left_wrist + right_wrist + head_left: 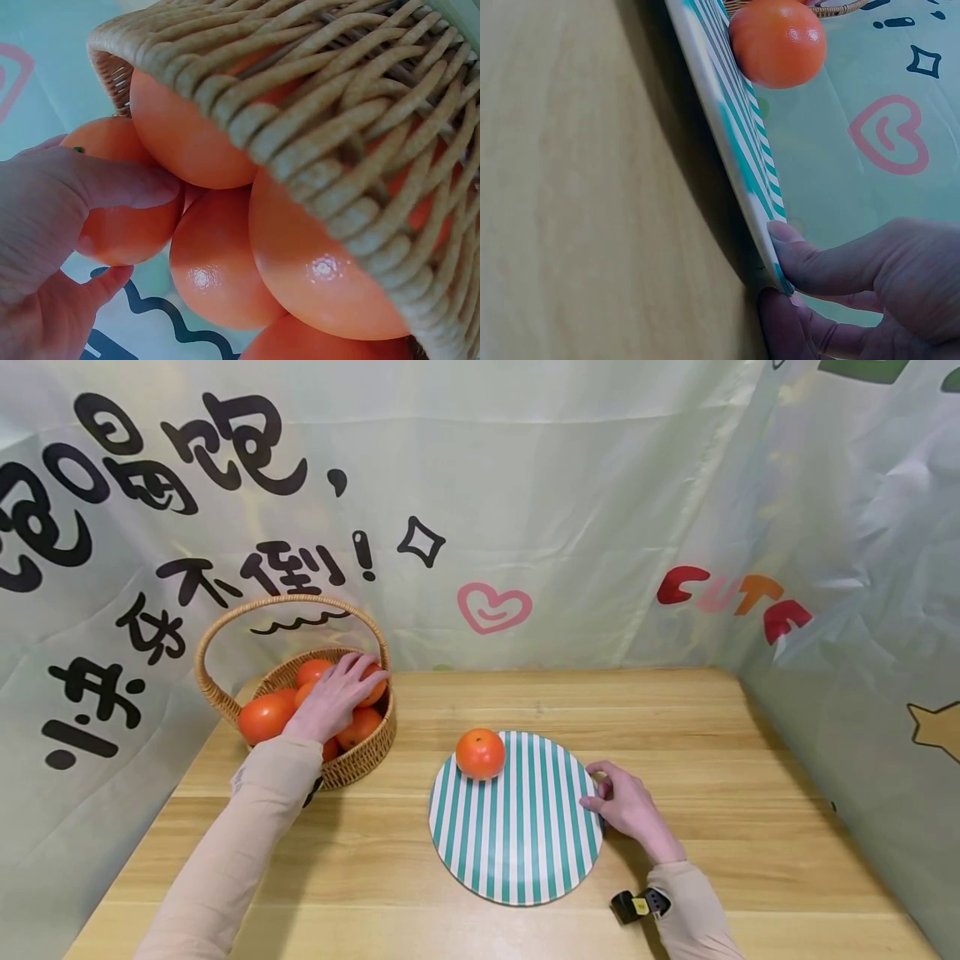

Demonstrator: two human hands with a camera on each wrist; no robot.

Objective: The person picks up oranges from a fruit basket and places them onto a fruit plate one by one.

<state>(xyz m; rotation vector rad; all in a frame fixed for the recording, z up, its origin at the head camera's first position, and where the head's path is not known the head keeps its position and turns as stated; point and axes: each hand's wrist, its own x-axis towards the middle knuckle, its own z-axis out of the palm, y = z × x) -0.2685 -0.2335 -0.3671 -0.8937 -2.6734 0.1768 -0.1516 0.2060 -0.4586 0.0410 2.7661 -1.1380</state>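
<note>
My left hand [333, 697] reaches into a wicker basket [367, 763] at the left of the table. In the left wrist view its thumb and fingers grip an orange [124, 236] at the basket's rim, with several other oranges [217, 262] beside it. A round plate [517, 852] with green and white stripes lies in the middle of the table. One orange [481, 754] sits near its far left edge. My right hand [626, 806] pinches the plate's right rim, thumb on top and fingers underneath, as the right wrist view shows.
The basket's tall arched handle [292, 600] stands up over the fruit. Printed cloth [570, 527] hangs behind the wooden table [675, 727] and along both sides. A black wrist device [637, 906] is at the right sleeve.
</note>
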